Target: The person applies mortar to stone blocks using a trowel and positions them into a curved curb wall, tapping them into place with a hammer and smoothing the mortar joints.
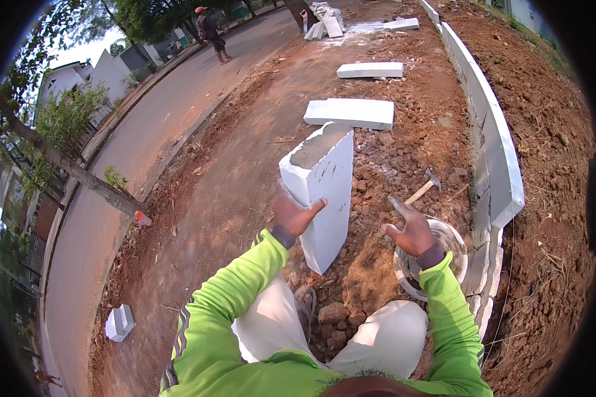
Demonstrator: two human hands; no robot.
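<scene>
Left hand (295, 212): thumb and fingers closed around the left edge of a white rectangular block (331, 188), held on end, slightly tilted, above or on reddish soil (374, 268) in front of the knees; ground contact unclear. Grey paste (321, 147) coats its top end. Right hand (414, 230): thumb and forefinger parted, beside a wooden-handled hammer (420, 192) and over a round, pale-rimmed bucket (463, 257); cannot tell whether it grips anything.
</scene>
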